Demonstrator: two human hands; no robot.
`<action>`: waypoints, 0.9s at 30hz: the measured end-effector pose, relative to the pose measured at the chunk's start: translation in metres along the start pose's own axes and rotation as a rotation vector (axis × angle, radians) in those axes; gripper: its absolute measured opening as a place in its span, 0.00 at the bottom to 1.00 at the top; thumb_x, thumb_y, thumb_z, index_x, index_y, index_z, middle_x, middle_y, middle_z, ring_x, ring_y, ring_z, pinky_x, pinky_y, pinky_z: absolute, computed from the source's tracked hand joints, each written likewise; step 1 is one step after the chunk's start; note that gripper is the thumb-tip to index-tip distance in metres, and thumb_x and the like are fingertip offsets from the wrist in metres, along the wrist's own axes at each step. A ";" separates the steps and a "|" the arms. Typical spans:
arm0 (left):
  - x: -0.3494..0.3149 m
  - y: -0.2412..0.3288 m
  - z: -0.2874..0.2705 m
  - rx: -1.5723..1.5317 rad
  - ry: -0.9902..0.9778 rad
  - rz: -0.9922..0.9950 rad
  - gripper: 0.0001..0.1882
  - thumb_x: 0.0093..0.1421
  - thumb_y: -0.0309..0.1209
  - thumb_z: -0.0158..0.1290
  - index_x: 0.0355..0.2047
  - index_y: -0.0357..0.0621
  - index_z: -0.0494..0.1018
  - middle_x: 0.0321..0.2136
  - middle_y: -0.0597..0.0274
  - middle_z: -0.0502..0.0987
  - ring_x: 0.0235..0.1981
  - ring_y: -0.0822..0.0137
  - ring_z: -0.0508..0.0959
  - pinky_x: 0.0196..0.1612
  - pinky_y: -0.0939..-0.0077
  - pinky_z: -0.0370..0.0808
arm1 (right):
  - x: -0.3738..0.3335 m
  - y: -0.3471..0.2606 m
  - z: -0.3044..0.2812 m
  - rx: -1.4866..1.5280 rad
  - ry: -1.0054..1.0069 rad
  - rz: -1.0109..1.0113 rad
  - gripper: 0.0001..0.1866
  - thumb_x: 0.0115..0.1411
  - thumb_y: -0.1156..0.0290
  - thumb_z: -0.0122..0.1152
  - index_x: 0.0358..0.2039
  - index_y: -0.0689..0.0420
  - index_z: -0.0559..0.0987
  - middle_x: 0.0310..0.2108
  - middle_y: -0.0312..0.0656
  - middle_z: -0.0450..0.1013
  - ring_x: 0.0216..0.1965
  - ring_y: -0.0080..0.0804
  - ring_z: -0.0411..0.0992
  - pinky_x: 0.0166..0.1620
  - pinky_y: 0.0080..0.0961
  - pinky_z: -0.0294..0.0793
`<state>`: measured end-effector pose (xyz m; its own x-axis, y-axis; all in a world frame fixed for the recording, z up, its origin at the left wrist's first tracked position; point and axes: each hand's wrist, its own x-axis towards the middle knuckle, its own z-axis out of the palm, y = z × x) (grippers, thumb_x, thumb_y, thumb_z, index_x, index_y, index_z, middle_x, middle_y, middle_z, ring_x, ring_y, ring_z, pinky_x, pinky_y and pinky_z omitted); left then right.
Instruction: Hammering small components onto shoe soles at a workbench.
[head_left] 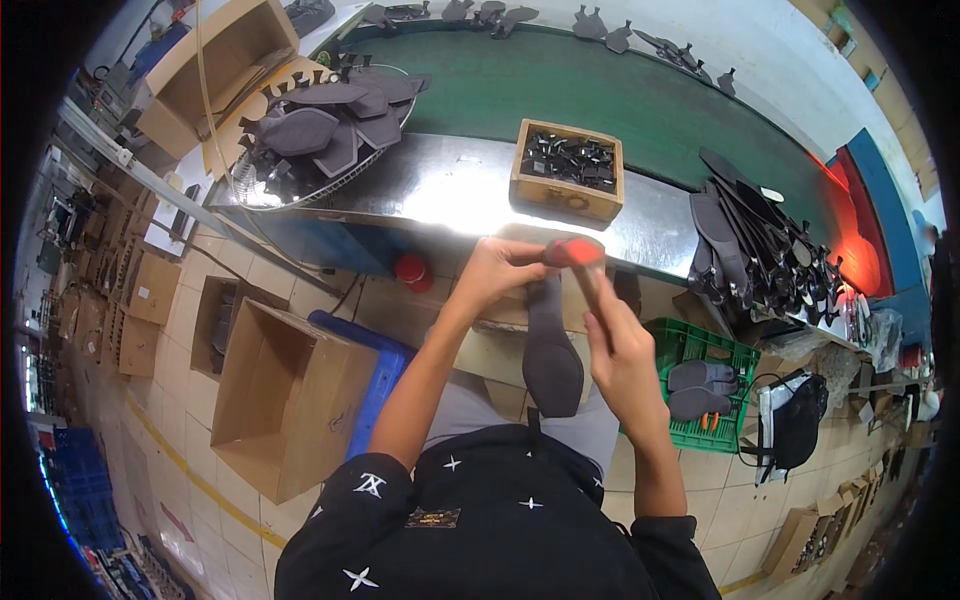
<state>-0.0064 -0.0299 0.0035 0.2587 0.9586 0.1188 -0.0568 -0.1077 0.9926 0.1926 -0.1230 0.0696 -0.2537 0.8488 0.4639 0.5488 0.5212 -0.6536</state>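
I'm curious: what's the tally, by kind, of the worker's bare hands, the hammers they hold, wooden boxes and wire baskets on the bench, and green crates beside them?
Bare hands: 2, the left hand and the right hand
Hammer: 1
Wooden box: 1
Wire basket: 1
Green crate: 1
Total: 6

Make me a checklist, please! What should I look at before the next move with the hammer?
1. Hammer gripped: ok, its handle is in the right hand.
2. Left hand clear of the hammer head: not ok, its fingertips look very close to it.
3. Something small between the left fingertips: cannot tell, the hammer head is in the way.
4. Grey sole-shaped piece below the hands: ok, it points toward the person.
5. Wooden box stocked: ok, many small black parts are inside.
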 end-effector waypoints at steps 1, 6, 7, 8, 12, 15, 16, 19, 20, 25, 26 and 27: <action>-0.001 -0.002 -0.001 -0.003 -0.002 -0.004 0.11 0.55 0.22 0.61 0.40 0.35 0.82 0.32 0.67 0.83 0.33 0.81 0.77 0.37 0.84 0.75 | 0.002 0.004 0.005 0.014 -0.002 -0.001 0.28 0.62 0.82 0.55 0.64 0.61 0.65 0.33 0.52 0.70 0.30 0.47 0.71 0.37 0.32 0.73; -0.012 -0.026 -0.004 0.683 0.096 0.261 0.54 0.49 0.40 0.68 0.68 0.33 0.49 0.47 0.55 0.81 0.53 0.65 0.77 0.63 0.65 0.57 | 0.010 -0.037 -0.041 -0.133 0.109 -0.116 0.23 0.64 0.79 0.56 0.59 0.68 0.69 0.43 0.54 0.77 0.40 0.39 0.78 0.42 0.30 0.76; -0.011 -0.023 -0.004 0.788 0.031 0.164 0.68 0.46 0.49 0.68 0.69 0.32 0.30 0.53 0.51 0.77 0.65 0.61 0.65 0.67 0.54 0.38 | 0.003 -0.047 -0.048 -0.053 0.178 -0.047 0.23 0.64 0.80 0.56 0.59 0.68 0.69 0.43 0.53 0.77 0.39 0.37 0.78 0.40 0.29 0.76; -0.013 -0.022 -0.002 0.781 0.031 0.157 0.68 0.46 0.49 0.68 0.69 0.32 0.30 0.53 0.51 0.77 0.65 0.61 0.65 0.67 0.54 0.38 | -0.003 -0.052 -0.050 0.027 0.247 0.022 0.24 0.63 0.80 0.56 0.60 0.68 0.68 0.42 0.52 0.78 0.37 0.35 0.78 0.39 0.28 0.76; -0.016 -0.020 0.005 0.910 0.079 0.153 0.63 0.48 0.53 0.65 0.69 0.32 0.37 0.57 0.58 0.73 0.68 0.61 0.59 0.66 0.41 0.37 | 0.005 0.000 0.012 0.004 -0.005 0.068 0.23 0.58 0.86 0.57 0.55 0.69 0.70 0.40 0.58 0.75 0.38 0.54 0.76 0.41 0.38 0.76; -0.013 -0.020 -0.001 0.965 0.036 0.089 0.54 0.48 0.56 0.62 0.69 0.43 0.52 0.66 0.55 0.61 0.68 0.56 0.57 0.64 0.28 0.38 | 0.005 -0.017 -0.023 -0.112 -0.020 -0.042 0.24 0.61 0.84 0.56 0.59 0.67 0.68 0.43 0.57 0.75 0.37 0.46 0.77 0.39 0.33 0.76; -0.011 -0.019 -0.001 0.960 0.034 0.086 0.54 0.48 0.56 0.62 0.69 0.43 0.52 0.66 0.55 0.61 0.68 0.56 0.57 0.64 0.28 0.38 | 0.004 -0.029 -0.036 -0.173 0.025 -0.105 0.25 0.64 0.81 0.54 0.62 0.65 0.67 0.48 0.56 0.76 0.37 0.36 0.78 0.41 0.26 0.76; -0.009 -0.011 0.000 1.017 0.002 0.095 0.46 0.49 0.56 0.60 0.66 0.55 0.61 0.62 0.55 0.66 0.68 0.55 0.58 0.64 0.27 0.38 | -0.013 -0.040 -0.038 -0.074 0.168 -0.015 0.22 0.63 0.82 0.54 0.59 0.65 0.70 0.42 0.56 0.77 0.33 0.30 0.78 0.36 0.23 0.75; -0.012 -0.017 -0.002 1.074 0.038 0.124 0.37 0.50 0.56 0.60 0.61 0.61 0.69 0.60 0.60 0.70 0.68 0.54 0.58 0.63 0.26 0.39 | -0.007 -0.027 -0.021 -0.196 0.102 -0.101 0.22 0.63 0.82 0.54 0.59 0.65 0.70 0.41 0.56 0.78 0.32 0.32 0.78 0.35 0.25 0.75; -0.017 -0.016 -0.010 0.909 0.040 0.370 0.15 0.56 0.42 0.60 0.41 0.51 0.82 0.50 0.66 0.79 0.66 0.57 0.64 0.64 0.28 0.30 | -0.003 -0.019 -0.024 0.031 0.067 0.091 0.24 0.59 0.85 0.56 0.58 0.66 0.70 0.41 0.55 0.77 0.37 0.38 0.79 0.41 0.28 0.77; -0.030 -0.007 -0.011 0.915 0.003 0.439 0.14 0.57 0.39 0.60 0.42 0.49 0.82 0.46 0.63 0.81 0.57 0.60 0.75 0.64 0.41 0.54 | -0.008 -0.027 -0.031 0.081 0.092 0.239 0.23 0.61 0.84 0.56 0.58 0.66 0.71 0.37 0.50 0.78 0.33 0.30 0.77 0.38 0.23 0.76; -0.035 0.004 -0.009 0.660 -0.079 0.272 0.14 0.57 0.38 0.60 0.42 0.47 0.82 0.42 0.60 0.82 0.50 0.63 0.79 0.57 0.55 0.64 | -0.003 -0.022 -0.032 0.086 0.155 0.219 0.22 0.61 0.83 0.57 0.57 0.66 0.71 0.35 0.48 0.77 0.30 0.28 0.76 0.36 0.23 0.75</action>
<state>-0.0247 -0.0613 0.0028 0.3885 0.8560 0.3411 0.4596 -0.5008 0.7334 0.2068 -0.1399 0.1019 -0.0078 0.9217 0.3879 0.5058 0.3382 -0.7936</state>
